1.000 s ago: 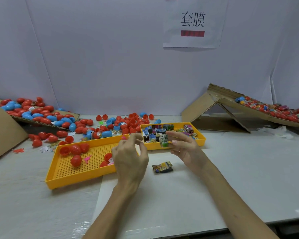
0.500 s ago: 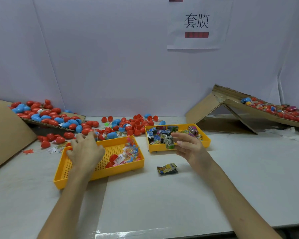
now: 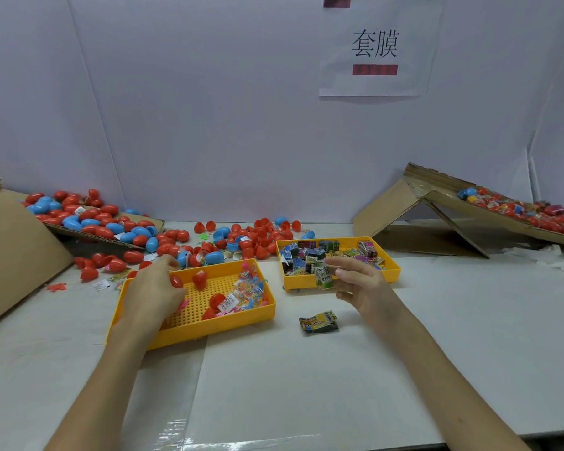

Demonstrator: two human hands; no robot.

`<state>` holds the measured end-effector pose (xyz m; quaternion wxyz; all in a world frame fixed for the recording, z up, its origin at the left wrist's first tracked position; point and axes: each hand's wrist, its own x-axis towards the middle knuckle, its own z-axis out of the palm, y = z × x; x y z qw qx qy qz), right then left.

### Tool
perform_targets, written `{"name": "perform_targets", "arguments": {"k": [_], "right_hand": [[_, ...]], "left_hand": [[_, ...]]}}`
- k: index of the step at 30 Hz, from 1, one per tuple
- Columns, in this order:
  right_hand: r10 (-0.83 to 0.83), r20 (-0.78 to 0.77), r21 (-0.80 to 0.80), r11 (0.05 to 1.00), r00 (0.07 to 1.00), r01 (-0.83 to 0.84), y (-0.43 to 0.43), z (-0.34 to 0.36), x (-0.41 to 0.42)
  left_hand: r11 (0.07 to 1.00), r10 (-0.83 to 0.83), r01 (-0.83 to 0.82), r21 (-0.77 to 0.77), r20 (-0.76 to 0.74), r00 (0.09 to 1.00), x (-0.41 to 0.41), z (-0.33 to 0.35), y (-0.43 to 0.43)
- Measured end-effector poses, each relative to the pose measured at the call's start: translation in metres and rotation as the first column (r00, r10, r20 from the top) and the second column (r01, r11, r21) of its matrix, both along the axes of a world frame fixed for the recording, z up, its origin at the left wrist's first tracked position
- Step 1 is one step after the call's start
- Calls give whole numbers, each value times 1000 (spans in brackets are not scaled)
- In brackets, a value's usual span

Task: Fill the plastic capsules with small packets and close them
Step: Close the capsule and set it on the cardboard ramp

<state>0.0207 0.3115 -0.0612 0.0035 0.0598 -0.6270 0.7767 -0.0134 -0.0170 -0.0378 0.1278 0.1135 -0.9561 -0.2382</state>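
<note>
A person works at a white table (image 3: 306,385), seen from their own head. Left of centre, the left hand (image 3: 153,288) reaches into a perforated yellow tray (image 3: 209,327), its fingers curled down onto a red capsule half (image 3: 176,281) and apparently taking hold of it. Right of centre, the right hand (image 3: 358,281) is raised just in front of a second yellow tray (image 3: 394,271) and pinches one small packet (image 3: 323,276) between thumb and fingers. That tray holds many more printed packets. A loose packet (image 3: 318,322) lies on the table below it. The perforated tray also holds a few more red capsule pieces and some clear toy bags (image 3: 248,288). A big scatter of red and blue capsule pieces (image 3: 241,236) lies behind the trays and spreads to the left of the frame. At the far right, a cardboard ramp (image 3: 437,203) carries a row of capsules (image 3: 551,216), which are probably the finished ones, though they are too blurred to be sure. The job looks to be in mid-run. One packet is ready, its capsule is not yet filled or closed, and a great many capsule pieces and packets are left.
</note>
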Motion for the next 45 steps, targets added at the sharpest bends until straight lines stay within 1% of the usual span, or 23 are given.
{"name": "perform_targets", "arguments": {"k": [2,4,7,11,14,17,19,20,21,22,25,26,31,35,38,41,45], "right_hand": [[-4,4,9,1000,1000,4,0,1,0],[-12,12,18,1000,1000,11,0,1,1],[-18,20,17,1000,1000,18,1,2,1],[-15,21,20,1000,1000,15,1,2,2],[-18,13,21,1000,1000,18,1,3,2],[-26,-1,27,999,1000,26,0,4,3],[-27,-8,45,999,1000,27,1,4,3],[-26,-6,56,998,1000,27,1,4,3],[-25,-5,62,998,1000,25,0,3,3],[-22,-6,63,998,1000,23,0,3,3],[-21,-8,55,998,1000,21,0,1,2],[-18,-8,50,999,1000,18,0,1,2],[-1,-12,55,998,1000,2,-1,2,3],[0,-5,69,998,1000,0,-1,3,3],[8,-9,72,997,1000,-8,-1,3,4],[19,-7,72,997,1000,-18,-2,3,4],[30,-9,83,996,1000,-29,-4,4,5]], "left_hand": [[997,-54,60,53,-117,992,2,3,8],[979,-139,167,115,-222,965,4,7,21],[902,-294,377,211,-340,893,11,11,53],[803,-428,556,217,-440,789,21,6,105],[755,-506,637,154,-480,716,29,-8,134],[743,-574,669,27,-487,658,38,-28,151],[743,-608,666,-60,-478,634,42,-36,155],[747,-608,660,-81,-485,628,42,-38,156],[749,-600,659,-71,-494,629,42,-39,154],[746,-584,665,-25,-504,637,43,-39,152],[689,-550,703,178,-504,666,45,-37,150],[674,-534,705,220,-514,671,45,-36,150],[688,-465,662,297,-519,717,41,-38,147],[664,-430,659,352,-542,722,41,-37,147],[660,-428,642,392,-506,749,41,-34,147],[631,-425,628,456,-473,771,40,-33,146],[627,-438,620,472,-445,781,39,-34,144]]}}
